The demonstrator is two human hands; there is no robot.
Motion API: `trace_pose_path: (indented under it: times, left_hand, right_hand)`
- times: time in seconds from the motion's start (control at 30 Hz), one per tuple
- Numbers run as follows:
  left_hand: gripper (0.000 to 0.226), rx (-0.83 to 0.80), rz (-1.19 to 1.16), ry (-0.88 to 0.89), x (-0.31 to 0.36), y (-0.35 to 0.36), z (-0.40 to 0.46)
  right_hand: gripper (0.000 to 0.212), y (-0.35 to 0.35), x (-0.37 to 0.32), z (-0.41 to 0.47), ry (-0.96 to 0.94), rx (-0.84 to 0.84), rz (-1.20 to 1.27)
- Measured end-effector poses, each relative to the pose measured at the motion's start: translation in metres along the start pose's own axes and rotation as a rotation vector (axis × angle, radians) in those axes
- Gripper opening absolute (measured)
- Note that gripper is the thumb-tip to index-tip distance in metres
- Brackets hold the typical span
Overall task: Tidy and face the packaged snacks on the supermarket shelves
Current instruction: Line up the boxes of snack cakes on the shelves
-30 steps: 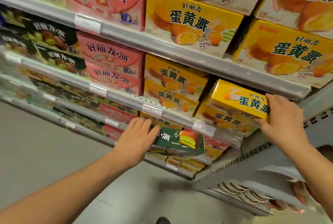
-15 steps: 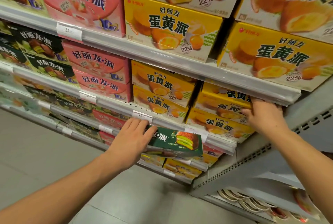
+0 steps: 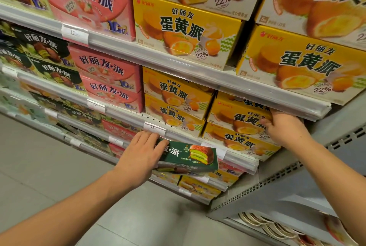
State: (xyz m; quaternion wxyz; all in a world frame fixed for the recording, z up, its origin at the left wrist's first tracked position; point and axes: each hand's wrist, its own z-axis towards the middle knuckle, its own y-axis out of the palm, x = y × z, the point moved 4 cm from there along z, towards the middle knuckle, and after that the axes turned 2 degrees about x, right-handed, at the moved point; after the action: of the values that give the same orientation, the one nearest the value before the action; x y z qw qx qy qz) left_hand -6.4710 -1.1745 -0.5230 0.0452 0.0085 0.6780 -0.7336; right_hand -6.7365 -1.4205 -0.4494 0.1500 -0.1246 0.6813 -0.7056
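Glossy rectangular cardboard snack boxes. Left hand point(image 3: 138, 156) grips a green box point(image 3: 190, 156) by its left end, held in front of the shelf edge point(image 3: 233, 158). Right hand point(image 3: 285, 126) curls around the right end of the top yellow box point(image 3: 237, 113), 1 of 3 stacked on the middle shelf.

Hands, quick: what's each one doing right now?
Left hand: holding the green box.
Right hand: gripping the right end of a yellow box on the shelf.
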Motion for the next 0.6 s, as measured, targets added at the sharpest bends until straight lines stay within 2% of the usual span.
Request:
trace_pose_path:
  times: [0.2,0.33,0.47,0.6]
  left_hand:
    - [0.071,0.016,-0.053,-0.021,0.002,-0.001,0.000]
    - [0.071,0.018,-0.066,-0.017,0.006,-0.002,0.002]
    - [0.069,0.012,-0.065,-0.009,0.010,-0.002,0.004]
    - [0.069,0.021,-0.068,-0.007,0.011,-0.003,0.004]
  right_hand:
    - [0.036,0.003,0.003,-0.009,-0.031,0.116,0.034]
    - [0.041,0.007,0.006,-0.011,-0.035,0.129,-0.044]
    - [0.034,0.008,0.008,-0.009,-0.021,0.144,-0.044]
    - [0.040,0.012,0.008,-0.007,-0.027,0.157,-0.063]
